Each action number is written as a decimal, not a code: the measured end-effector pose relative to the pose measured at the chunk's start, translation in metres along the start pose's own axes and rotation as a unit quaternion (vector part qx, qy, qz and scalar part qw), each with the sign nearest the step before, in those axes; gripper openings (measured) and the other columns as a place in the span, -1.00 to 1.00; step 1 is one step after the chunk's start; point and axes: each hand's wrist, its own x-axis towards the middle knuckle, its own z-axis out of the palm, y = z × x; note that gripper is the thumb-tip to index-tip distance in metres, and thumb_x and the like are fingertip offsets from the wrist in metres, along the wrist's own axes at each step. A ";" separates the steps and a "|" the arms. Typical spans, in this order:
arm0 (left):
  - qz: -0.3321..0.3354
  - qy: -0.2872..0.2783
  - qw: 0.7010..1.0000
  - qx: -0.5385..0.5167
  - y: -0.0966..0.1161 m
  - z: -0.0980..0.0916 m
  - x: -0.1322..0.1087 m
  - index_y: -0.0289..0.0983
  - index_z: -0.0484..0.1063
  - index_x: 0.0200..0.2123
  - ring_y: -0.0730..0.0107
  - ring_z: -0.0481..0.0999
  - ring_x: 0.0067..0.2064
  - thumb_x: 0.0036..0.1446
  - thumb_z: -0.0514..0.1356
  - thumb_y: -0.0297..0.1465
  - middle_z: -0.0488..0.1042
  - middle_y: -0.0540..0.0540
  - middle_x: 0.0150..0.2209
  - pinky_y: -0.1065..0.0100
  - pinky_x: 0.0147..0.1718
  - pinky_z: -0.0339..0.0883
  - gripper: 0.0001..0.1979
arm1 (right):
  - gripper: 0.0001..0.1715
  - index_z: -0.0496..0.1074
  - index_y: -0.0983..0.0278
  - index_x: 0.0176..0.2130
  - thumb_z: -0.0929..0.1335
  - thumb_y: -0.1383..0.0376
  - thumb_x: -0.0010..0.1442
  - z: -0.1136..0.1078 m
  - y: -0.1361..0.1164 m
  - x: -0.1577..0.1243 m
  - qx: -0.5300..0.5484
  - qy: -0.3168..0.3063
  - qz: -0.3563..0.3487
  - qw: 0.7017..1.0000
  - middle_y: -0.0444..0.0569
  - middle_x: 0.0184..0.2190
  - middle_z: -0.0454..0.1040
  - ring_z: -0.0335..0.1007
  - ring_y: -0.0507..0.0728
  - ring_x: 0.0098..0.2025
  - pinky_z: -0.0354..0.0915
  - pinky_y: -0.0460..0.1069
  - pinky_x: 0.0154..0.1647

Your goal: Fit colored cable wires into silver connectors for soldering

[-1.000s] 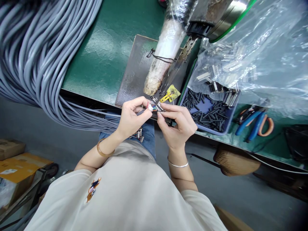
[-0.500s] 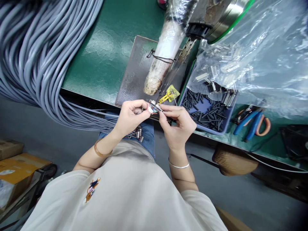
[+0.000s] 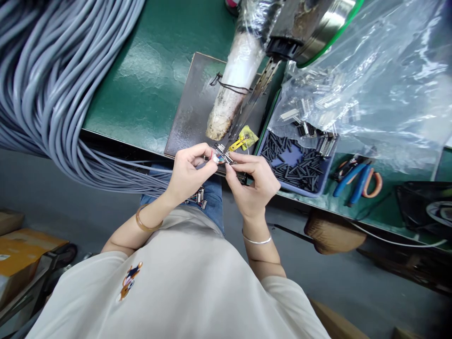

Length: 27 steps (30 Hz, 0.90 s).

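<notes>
My left hand (image 3: pixel 190 169) is closed in a pinch on the stripped end of a cable, where thin coloured wires (image 3: pixel 221 158) fan out. At the right end of a small metal multi-pin connector (image 3: pixel 229 158), the thumb and fingertips of my right hand (image 3: pixel 253 181) pinch it. The hands almost meet over the bench edge. Just above the connector is the soldering iron (image 3: pixel 243 113), its tip pointing down at the work. A yellow strip (image 3: pixel 237 143) holding thin solder wire lies beside the tip. Fingers partly hide the wires and pins.
Grey cables (image 3: pixel 52 84) are heaped at left. A white fume tube (image 3: pixel 235 70) and solder spool (image 3: pixel 328 33) overhang a metal plate (image 3: pixel 187 108). Right are a blue tray (image 3: pixel 291 157) of black sleeves, bagged connectors (image 3: pixel 318 103) and pliers (image 3: pixel 358 183). Wired connectors (image 3: pixel 199 197) rest on my lap.
The whole view has shifted slightly, so the bench things sit further left. Both hands keep their pinches, and the connector and wires have turned a little beneath the iron tip.
</notes>
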 end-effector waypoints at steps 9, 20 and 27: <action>0.014 0.006 1.000 0.003 0.005 -0.002 0.002 -0.31 0.39 -0.53 0.57 0.29 -0.46 0.01 0.28 -0.46 0.44 -0.02 -0.45 0.52 -0.51 0.16 -0.86 | -0.78 0.47 0.19 -0.27 0.50 0.47 0.17 0.000 -0.001 0.006 -0.026 -0.001 -0.022 0.999 -0.10 -0.20 0.66 0.64 0.07 -0.18 0.55 -0.03 -0.16; -0.085 -0.041 0.994 -0.062 0.001 -0.006 -0.002 -0.30 0.39 -0.53 0.65 0.15 -0.57 -0.06 0.31 -0.45 0.39 0.02 -0.52 0.51 -0.64 -0.07 -0.87 | -0.83 0.50 0.16 -0.17 0.42 0.43 0.27 -0.009 0.001 -0.005 -0.038 0.002 -0.034 0.999 -0.12 -0.26 0.68 0.65 0.06 -0.32 0.51 -0.07 -0.34; -0.126 -0.067 0.986 -0.091 0.003 -0.010 -0.009 -0.29 0.40 -0.52 0.71 0.07 -0.68 -0.07 0.37 -0.44 0.33 0.08 -0.62 0.49 -0.72 -0.14 -0.82 | -0.68 0.46 0.08 0.09 0.37 0.31 0.35 -0.022 -0.007 -0.009 0.070 0.201 0.041 0.976 -0.21 -0.42 0.57 0.41 0.00 -0.66 0.29 -0.06 -0.69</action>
